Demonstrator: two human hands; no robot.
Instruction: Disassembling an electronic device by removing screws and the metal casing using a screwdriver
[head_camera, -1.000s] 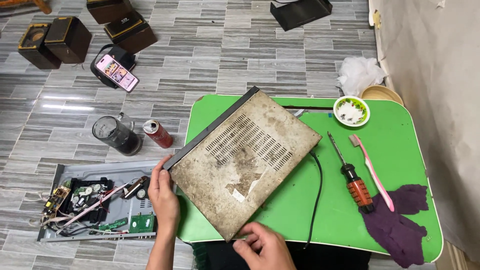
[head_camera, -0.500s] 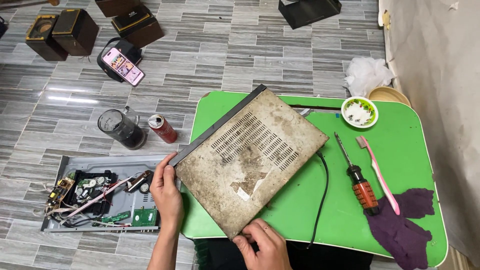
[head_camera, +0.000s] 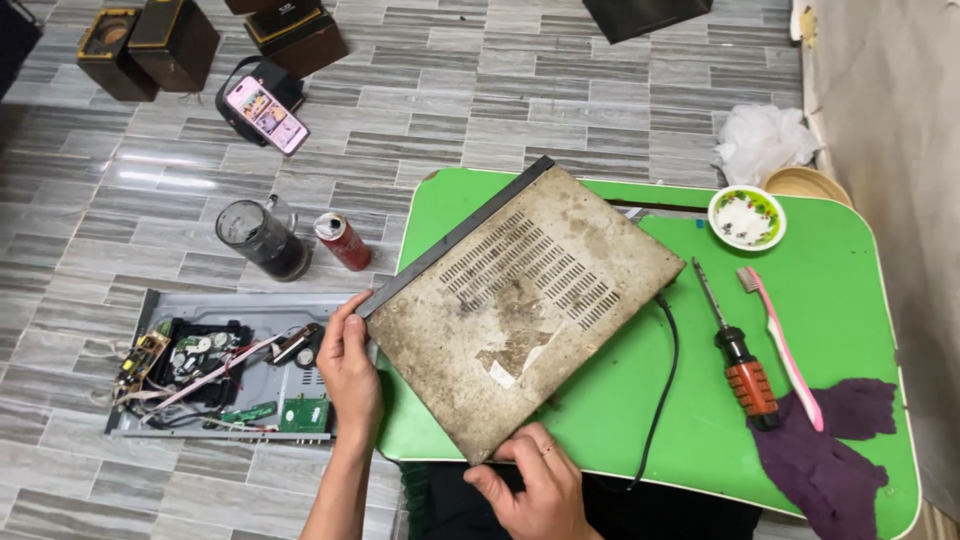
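**Holding the dirty metal cover level over the green counter**

I have both hands on the stained, grey-beige sheet-metal cover with ventilation slots (head_camera: 525, 310), which lies at a slant across the middle of the frame, over the left half of the green counter (head_camera: 860, 320). My left hand (head_camera: 352, 365) closes its grip on the cover's left corner, thumb on top by the dark edge strip. My right hand (head_camera: 535, 485) pinches the lower corner at the bottom centre, fingers curled over the rim.

To do this well, I judge that the grip should sit on the folded edges, not the thin slotted panel, since the sheet may flex and the rims look sharp. I want both corners kept at one height so the cover does not twist.

The black cord (head_camera: 665, 390) runs from under the cover's right edge down the counter; it could snag, so I watch it. To the right lie the red-handled screwdriver (head_camera: 735, 350), the pink toothbrush (head_camera: 785, 345) and the purple cloth (head_camera: 825, 455), apart from the cover. On the floor at lower left sits the opened grey chassis with circuit boards (head_camera: 215, 370), just beside my left hand.
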